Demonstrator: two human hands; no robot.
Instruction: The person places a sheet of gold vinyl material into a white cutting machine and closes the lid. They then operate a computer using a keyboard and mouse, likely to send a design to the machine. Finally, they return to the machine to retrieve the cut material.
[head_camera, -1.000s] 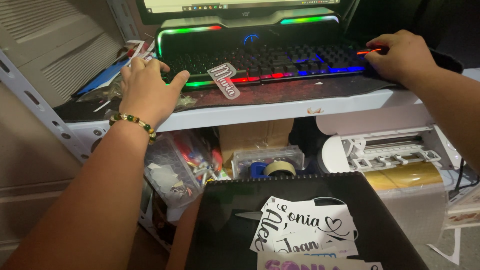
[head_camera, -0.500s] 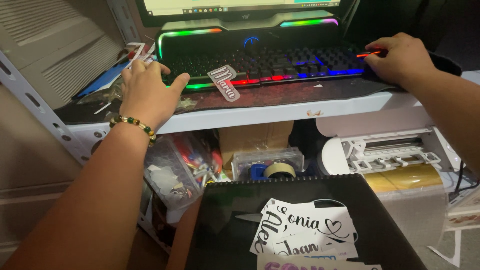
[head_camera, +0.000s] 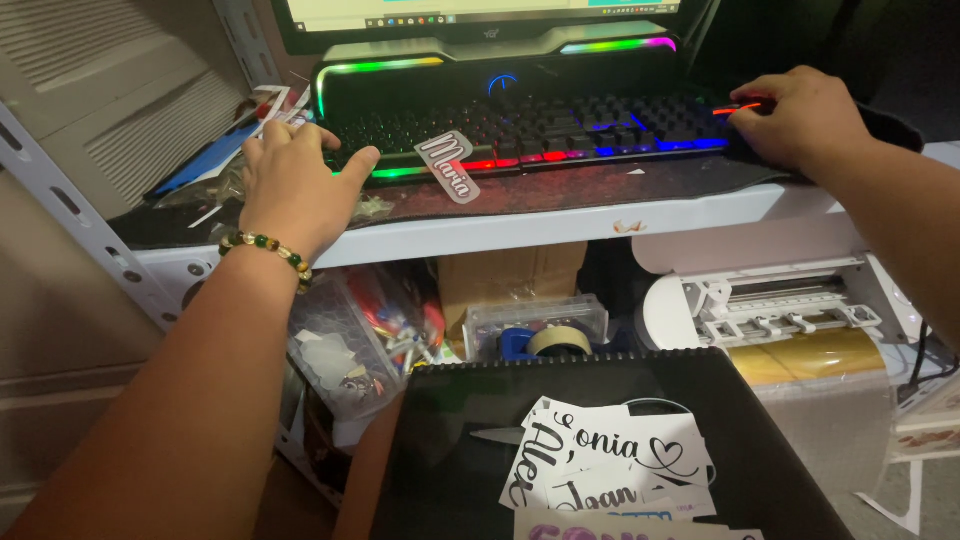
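My left hand (head_camera: 297, 185) rests palm down at the left end of a black keyboard (head_camera: 530, 130) lit in rainbow colours, thumb touching its front edge. A beaded bracelet (head_camera: 268, 252) circles that wrist. My right hand (head_camera: 800, 118) is cupped over a dark mouse with a red light (head_camera: 738, 107) at the keyboard's right end. A small name sticker (head_camera: 449, 166) leans on the keyboard's front. On my lap lies a black board (head_camera: 450, 440) carrying several white cut-out name decals (head_camera: 610, 465).
A monitor (head_camera: 480, 15) stands behind the keyboard on a white metal shelf (head_camera: 500, 225). Under it are a white cutting machine (head_camera: 770, 300) with gold sheet, a clear box with tape rolls (head_camera: 540, 325), a cardboard box and a clear bin of supplies (head_camera: 350, 345).
Both hands have barely moved. The view has tilted very slightly; the left thumb stays at the keyboard edge and the right hand stays on the mouse.
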